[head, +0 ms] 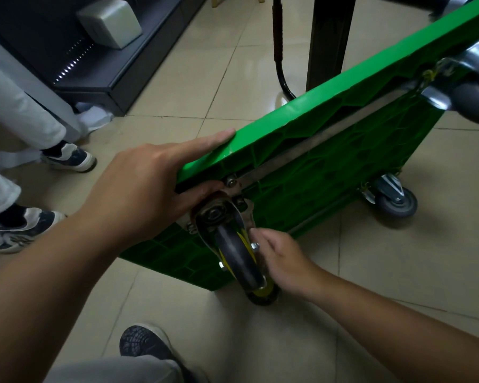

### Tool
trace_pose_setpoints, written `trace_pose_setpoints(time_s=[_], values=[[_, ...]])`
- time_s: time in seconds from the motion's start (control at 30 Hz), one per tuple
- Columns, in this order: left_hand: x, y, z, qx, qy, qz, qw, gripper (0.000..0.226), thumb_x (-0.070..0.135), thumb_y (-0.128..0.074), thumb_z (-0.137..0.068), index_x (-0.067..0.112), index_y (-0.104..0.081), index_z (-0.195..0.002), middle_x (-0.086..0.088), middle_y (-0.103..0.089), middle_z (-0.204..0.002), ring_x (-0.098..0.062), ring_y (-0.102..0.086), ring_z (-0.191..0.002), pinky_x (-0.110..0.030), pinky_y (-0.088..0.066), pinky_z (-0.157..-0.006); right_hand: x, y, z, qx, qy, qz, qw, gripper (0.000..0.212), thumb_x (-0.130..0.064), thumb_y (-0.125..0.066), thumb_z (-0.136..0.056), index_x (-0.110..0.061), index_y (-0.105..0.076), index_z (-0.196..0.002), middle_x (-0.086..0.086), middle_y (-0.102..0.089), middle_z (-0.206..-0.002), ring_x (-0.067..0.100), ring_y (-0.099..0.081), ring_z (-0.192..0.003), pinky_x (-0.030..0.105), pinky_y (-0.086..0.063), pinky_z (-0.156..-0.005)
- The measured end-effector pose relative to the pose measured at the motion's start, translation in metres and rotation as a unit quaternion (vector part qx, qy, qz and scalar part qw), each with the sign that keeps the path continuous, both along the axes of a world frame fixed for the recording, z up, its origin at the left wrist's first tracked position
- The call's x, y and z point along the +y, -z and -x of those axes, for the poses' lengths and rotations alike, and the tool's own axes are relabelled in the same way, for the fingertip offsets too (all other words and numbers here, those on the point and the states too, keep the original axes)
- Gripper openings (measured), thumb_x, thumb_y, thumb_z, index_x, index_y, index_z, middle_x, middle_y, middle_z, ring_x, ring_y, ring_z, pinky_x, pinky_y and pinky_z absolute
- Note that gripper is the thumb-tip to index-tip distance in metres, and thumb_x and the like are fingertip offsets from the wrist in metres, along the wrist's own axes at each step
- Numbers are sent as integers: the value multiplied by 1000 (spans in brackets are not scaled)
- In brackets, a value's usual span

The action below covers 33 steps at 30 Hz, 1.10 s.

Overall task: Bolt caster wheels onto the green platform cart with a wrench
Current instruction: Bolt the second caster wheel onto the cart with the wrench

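1. Tips the green platform cart (329,167) steeply up over the tiled floor (177,87), one long edge raised and the ribbed underside turned toward the camera, most likely to bring the caster mounts within easy reach.
2. Sets the near caster (237,255), black tread with a yellow hub, at the cart's near end just below the raised edge, plate against the underside, with a bolt and nut (231,182) already at the plate's upper edge.
3. Shows a grey caster (396,203) mounted at the far end down by the floor, and a second grey caster (476,103) up near the raised edge; suggests the job is well along.
4. Clamps the left hand (150,183) on the raised edge at the near corner: index finger straight along the green rim, thumb tucked underneath beside the caster plate, forearm coming in from the lower left. Seems meant to stop the tipped deck toppling.
5. Brings the right hand (284,261) in from the lower right, fingers curled, tips against the caster's bracket just beside the wheel. Cannot tell whether pinching a nut there or merely touching metal; possibly starting a fastener by finger.
6. Finds no wrench anywhere in view.
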<state>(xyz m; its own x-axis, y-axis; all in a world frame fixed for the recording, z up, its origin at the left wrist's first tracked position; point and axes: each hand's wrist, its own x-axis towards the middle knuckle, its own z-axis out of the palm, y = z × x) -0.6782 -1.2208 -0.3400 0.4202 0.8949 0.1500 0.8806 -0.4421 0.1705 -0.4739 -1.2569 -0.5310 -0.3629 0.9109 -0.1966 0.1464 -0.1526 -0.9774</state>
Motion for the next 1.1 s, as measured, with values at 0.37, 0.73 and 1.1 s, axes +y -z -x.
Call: trace_pose_setpoints(time_s=[0.37,0.73,1.1], values=[[-1,0,-1,-2,-5,0,1000,64,68,-47,-91,57,-31,-152,-1,-73,-93,-24,-61,-67,-41,-55,-61,56,-83,-103,-356,-115,-515,771,19,-35,-57,-99,-18,-64,-97,-2,-66,-80,20,-54,-67,37,-44,-70],[-1,0,-1,-6,-2,-9,1000,64,68,-47,-91,55,-33,-152,1,-75,-98,-23,-61,-66,-41,-56,-62,68,-116,-89,-345,-54,-572,742,18,-31,-64,-96,-14,-70,-100,1,-69,-91,23,-62,-77,43,-42,-76],[-2,-2,-3,-5,-5,-9,1000,66,62,-49,-89,52,-34,-152,-2,-76,-106,-23,-62,-67,-41,-56,-62,58,-53,-73,-247,70,-350,901,17,-41,-71,-87,-25,-66,-86,-13,-68,-83,15,-62,-79,41,-49,-79]])
